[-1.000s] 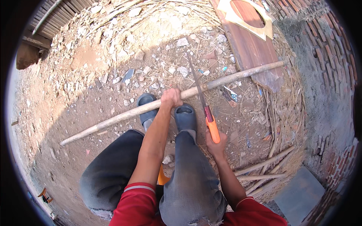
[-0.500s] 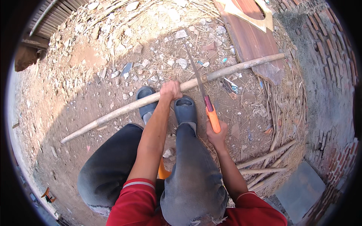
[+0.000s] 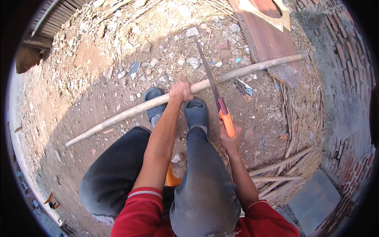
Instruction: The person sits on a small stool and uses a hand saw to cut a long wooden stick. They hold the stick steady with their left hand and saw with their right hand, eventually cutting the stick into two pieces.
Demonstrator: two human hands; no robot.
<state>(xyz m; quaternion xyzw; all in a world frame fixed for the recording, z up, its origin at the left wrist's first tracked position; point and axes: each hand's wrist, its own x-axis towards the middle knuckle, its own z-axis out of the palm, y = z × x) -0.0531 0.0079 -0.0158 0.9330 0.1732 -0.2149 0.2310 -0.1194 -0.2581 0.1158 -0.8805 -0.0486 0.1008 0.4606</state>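
Note:
A long pale wooden pole [image 3: 128, 112] lies slantwise in front of me, from lower left to upper right. My left hand [image 3: 180, 92] is wrapped round it near the middle, between my two grey slippers [image 3: 196, 115]. My right hand [image 3: 230, 137] grips the orange handle of a hand saw [image 3: 226, 121]. The narrow dark blade crosses the pole just right of my left hand, at a knot-like ring, with its tip pointing away from me. Whether the teeth have cut into the wood is too small to tell.
The pole's right end rests over a brown plank [image 3: 268, 45] carrying a pale cut-out board [image 3: 263, 15]. Several thin poles [image 3: 278, 168] and dry straw lie by the brick wall [image 3: 351, 67] at right. Stones litter the dirt; a grey sheet [image 3: 316, 201] lies at lower right.
The saw and my right hand have shifted slightly forward along the cutting line, the handle a little farther from me. My left hand keeps its hold; the whole view has shifted slightly.

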